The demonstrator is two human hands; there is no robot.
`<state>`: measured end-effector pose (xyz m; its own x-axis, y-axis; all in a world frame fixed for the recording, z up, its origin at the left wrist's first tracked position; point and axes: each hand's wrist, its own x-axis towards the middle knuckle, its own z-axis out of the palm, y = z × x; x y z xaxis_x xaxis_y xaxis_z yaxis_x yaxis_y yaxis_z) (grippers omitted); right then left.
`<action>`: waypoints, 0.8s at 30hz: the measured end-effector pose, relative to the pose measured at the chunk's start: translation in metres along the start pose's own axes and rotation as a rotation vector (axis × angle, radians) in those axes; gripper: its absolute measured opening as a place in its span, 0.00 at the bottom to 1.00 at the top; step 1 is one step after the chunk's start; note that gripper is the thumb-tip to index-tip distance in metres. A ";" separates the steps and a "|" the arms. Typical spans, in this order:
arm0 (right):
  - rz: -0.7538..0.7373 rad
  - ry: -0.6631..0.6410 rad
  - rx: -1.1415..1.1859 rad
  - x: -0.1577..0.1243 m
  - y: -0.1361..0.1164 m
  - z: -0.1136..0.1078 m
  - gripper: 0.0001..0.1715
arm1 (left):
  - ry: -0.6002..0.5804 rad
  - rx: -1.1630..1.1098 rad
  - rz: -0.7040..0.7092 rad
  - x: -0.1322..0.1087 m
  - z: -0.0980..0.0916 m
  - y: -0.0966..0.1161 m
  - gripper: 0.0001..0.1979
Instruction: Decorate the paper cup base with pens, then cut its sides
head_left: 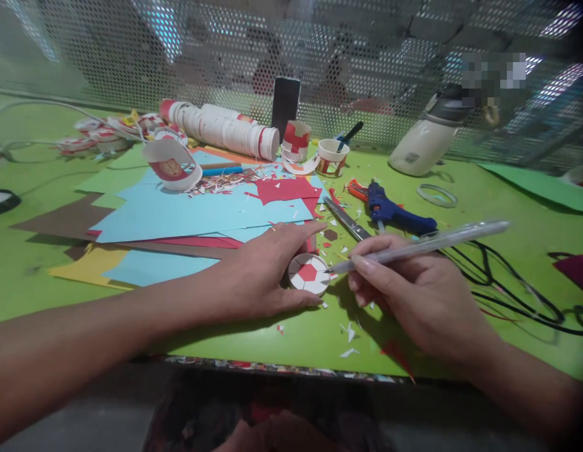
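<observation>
On the green table lies a small white disc [322,285] with a red pentagon and dark lines, like a football. My left hand [254,270] steadies it, thumb along the near edge and fingers stretched past the far edge. A pen [433,246] with a pale translucent barrel is pinched in my right hand [414,295]; its tip is at the disc's right edge. Scissors [347,220] lie just beyond my right hand, partly hidden by it. A brown paper hexagon [330,235] and paper scraps [350,333] are scattered around the disc.
Coloured paper sheets [201,216] pile up at left, with a tipped paper cup [173,166] on them. Behind are stacked cups [220,129], a phone [286,103] and a bottle [426,138]. A blue glue gun [399,213] and black cable [522,295] lie at right.
</observation>
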<state>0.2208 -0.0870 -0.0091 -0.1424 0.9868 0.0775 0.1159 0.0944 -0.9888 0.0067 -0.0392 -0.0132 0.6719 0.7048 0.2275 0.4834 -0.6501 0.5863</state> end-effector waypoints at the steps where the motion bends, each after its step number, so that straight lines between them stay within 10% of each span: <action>1: 0.001 -0.003 -0.011 0.000 -0.001 0.000 0.08 | -0.005 -0.021 -0.002 -0.001 0.000 0.000 0.41; 24: -0.118 -0.064 -0.384 0.000 -0.013 0.007 0.07 | -0.055 -0.118 -0.004 -0.001 -0.005 -0.004 0.41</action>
<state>0.2129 -0.0890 0.0025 -0.2364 0.9571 0.1677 0.4521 0.2611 -0.8529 0.0013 -0.0362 -0.0123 0.7013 0.6886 0.1843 0.4191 -0.6074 0.6748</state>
